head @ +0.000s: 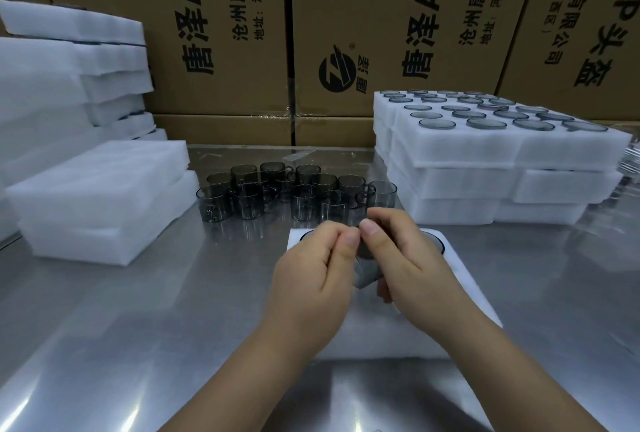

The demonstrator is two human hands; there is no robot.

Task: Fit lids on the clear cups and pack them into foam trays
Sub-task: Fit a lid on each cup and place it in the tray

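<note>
Over foam tray, cup between hands

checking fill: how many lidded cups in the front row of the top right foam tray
4 grey-lidded clear cups, side by side along the white foam tray's near edge; none look hidden.

Packing station in a warehouse or factory: printed cardboard cartons stacked across the frame's top, foam trays piled left and right, steel worktable below.
</note>
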